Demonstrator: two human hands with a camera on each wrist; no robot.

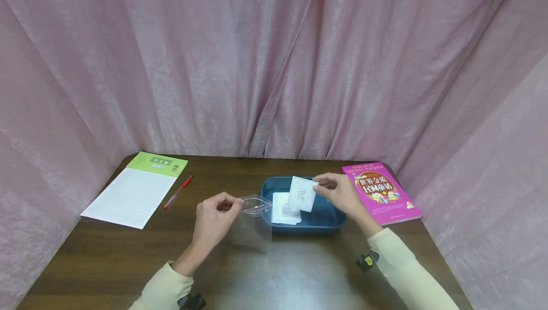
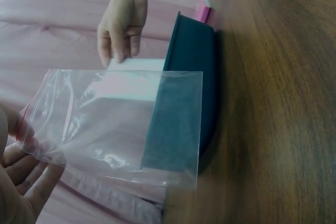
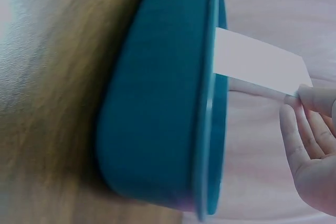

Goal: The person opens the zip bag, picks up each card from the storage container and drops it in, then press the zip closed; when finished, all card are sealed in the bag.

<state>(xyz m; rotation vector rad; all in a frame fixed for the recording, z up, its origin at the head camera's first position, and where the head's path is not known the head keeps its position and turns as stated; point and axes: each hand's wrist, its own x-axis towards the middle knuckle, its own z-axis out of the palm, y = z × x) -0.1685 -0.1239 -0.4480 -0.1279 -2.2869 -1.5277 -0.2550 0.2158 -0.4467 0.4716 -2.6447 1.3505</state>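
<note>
My left hand (image 1: 216,217) pinches the top edge of a clear zip bag (image 2: 123,129), whose mouth gapes toward the box. In the left wrist view the bag looks flat, with a red strip near the fingers. My right hand (image 1: 338,193) pinches the edge of a white square card (image 1: 302,194) with a small line drawing, tilted over the blue plastic box (image 1: 327,227). A stack of similar white cards (image 1: 282,215) shows at the box's left end, partly behind the held card.
A lined writing pad (image 1: 128,196) with a green top lies at left, a red pen (image 1: 178,191) beside it. At right lies a pink book (image 1: 383,193). Pink curtains (image 1: 214,62) hang behind and at both sides of the wooden table (image 1: 141,262).
</note>
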